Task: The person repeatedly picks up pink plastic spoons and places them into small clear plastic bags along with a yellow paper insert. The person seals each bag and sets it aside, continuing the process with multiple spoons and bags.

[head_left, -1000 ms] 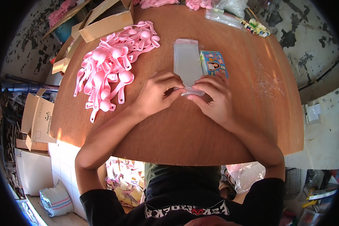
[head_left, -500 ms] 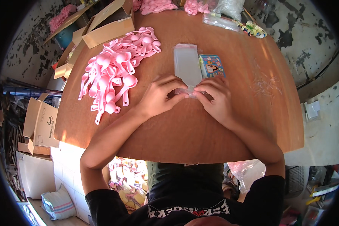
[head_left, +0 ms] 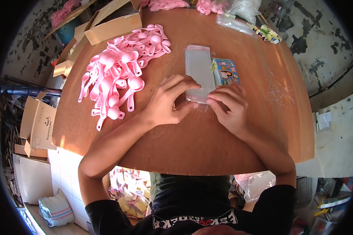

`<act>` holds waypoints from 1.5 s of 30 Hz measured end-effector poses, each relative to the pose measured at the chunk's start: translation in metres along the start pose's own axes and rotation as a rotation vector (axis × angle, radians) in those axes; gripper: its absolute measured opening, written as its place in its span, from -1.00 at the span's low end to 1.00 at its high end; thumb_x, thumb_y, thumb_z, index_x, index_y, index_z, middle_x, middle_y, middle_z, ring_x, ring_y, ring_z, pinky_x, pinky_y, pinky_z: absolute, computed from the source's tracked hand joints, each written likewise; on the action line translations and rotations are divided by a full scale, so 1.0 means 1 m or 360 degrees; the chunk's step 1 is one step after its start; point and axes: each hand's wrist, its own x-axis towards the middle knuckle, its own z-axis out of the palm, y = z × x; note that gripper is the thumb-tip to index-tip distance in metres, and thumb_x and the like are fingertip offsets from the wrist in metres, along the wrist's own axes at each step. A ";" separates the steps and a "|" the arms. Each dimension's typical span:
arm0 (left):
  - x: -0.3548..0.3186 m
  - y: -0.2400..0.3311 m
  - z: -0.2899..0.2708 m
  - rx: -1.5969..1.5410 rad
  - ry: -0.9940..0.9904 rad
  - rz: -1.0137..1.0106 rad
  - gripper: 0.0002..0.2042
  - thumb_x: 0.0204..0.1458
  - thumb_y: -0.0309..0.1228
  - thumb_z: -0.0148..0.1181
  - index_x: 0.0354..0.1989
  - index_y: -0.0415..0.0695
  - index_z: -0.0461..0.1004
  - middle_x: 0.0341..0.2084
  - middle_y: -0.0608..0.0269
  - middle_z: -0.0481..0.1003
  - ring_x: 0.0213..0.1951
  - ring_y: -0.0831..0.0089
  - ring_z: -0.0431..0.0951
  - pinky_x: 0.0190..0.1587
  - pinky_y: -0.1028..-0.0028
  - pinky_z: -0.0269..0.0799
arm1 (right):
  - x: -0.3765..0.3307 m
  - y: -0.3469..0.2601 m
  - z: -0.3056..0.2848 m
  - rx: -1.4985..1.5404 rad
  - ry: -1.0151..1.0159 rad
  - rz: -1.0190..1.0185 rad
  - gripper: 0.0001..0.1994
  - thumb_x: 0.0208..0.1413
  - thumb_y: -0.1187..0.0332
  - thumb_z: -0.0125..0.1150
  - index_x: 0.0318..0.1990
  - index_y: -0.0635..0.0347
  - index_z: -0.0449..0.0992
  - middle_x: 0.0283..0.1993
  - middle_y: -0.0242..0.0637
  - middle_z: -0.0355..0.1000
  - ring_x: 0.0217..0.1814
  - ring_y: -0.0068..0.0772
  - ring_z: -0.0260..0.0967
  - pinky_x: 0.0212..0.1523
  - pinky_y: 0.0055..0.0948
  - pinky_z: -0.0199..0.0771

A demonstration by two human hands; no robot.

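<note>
A stack of clear plastic bags (head_left: 198,68) lies flat on the brown table. My left hand (head_left: 171,101) is at the near left corner of the stack, thumb and forefinger spread apart with nothing visible between them. At the near right corner, my right hand (head_left: 230,103) pinches the edge of a plastic bag between thumb and fingers. Against the right side of the bags sits a pile of blue printed cards (head_left: 225,71), its near end partly behind my right fingers. A heap of pink plastic spoons (head_left: 115,68) spreads over the table to the left.
An open cardboard box (head_left: 113,27) stands behind the spoons. Thin clear strips (head_left: 280,90) are scattered on the right of the table (head_left: 176,149). More clear plastic packs (head_left: 235,24) and pink bundles (head_left: 208,6) lie along the far edge. Another carton (head_left: 41,123) is at the left.
My left thumb and forefinger have spread and drawn away from the bag edge. My right hand still pinches there, slightly lower. The whole view has shifted a little.
</note>
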 end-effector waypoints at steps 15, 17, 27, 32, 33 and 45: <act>0.001 -0.001 0.004 -0.0058 0.0027 -0.0016 -0.61 -0.14 -0.50 0.40 -0.05 -0.08 0.54 -0.01 0.14 0.45 -0.02 0.12 0.48 -0.01 0.24 0.41 | 0.000 -0.008 -0.008 -0.0155 -0.0123 -0.0226 -0.86 -0.07 0.37 0.41 -0.31 0.03 0.62 -0.28 -0.49 0.52 -0.14 -0.36 0.44 0.09 -0.18 0.18; -0.001 -0.010 0.000 -0.0094 -0.0035 0.0098 -0.69 -0.13 -0.51 0.39 -0.14 -0.11 0.58 -0.02 0.14 0.47 -0.02 0.11 0.49 0.01 0.23 0.40 | 0.001 -0.011 -0.006 -0.0152 -0.0110 -0.0274 -0.85 -0.08 0.35 0.41 -0.31 0.03 0.61 -0.27 -0.50 0.52 -0.12 -0.37 0.44 0.10 -0.16 0.17; -0.001 -0.003 -0.014 -0.0779 0.0328 -0.0390 -0.90 0.04 -0.60 0.29 -0.26 -0.22 0.58 -0.13 0.13 0.57 -0.07 0.36 0.56 0.06 0.42 0.42 | 0.014 0.019 -0.035 -0.0446 -0.0081 0.0132 -0.65 -0.14 0.57 0.17 -0.10 0.19 0.55 -0.06 -0.28 0.48 -0.01 -0.18 0.37 0.13 -0.17 0.17; -0.001 -0.010 -0.032 -0.1420 0.0461 -0.0583 -0.93 0.21 -0.52 0.07 -0.16 -0.17 0.41 -0.24 0.12 0.60 -0.11 0.39 0.59 0.00 0.42 0.45 | 0.017 0.022 -0.048 -0.0732 -0.0326 0.0169 -0.66 -0.07 0.55 0.16 -0.07 0.19 0.56 0.01 -0.27 0.48 0.09 -0.10 0.35 0.21 -0.16 0.19; -0.001 -0.010 -0.033 -0.1581 0.0405 -0.0668 -0.93 0.20 -0.50 0.09 -0.17 -0.15 0.42 -0.25 0.14 0.59 -0.18 0.39 0.60 -0.05 0.43 0.49 | 0.013 0.027 -0.049 -0.0663 -0.0367 0.0192 -0.71 -0.03 0.52 0.19 -0.10 0.19 0.57 -0.02 -0.25 0.50 0.07 -0.10 0.37 0.19 -0.17 0.21; 0.000 0.007 -0.022 -0.1153 0.0007 -0.1009 -0.69 0.13 -0.54 0.23 0.05 -0.29 0.41 -0.26 0.17 0.62 -0.22 0.58 0.59 -0.12 0.56 0.53 | 0.011 0.028 -0.048 -0.0372 0.0200 0.0377 -0.89 0.15 0.42 0.22 -0.22 0.22 0.57 -0.29 -0.28 0.54 -0.21 -0.26 0.46 -0.02 -0.32 0.38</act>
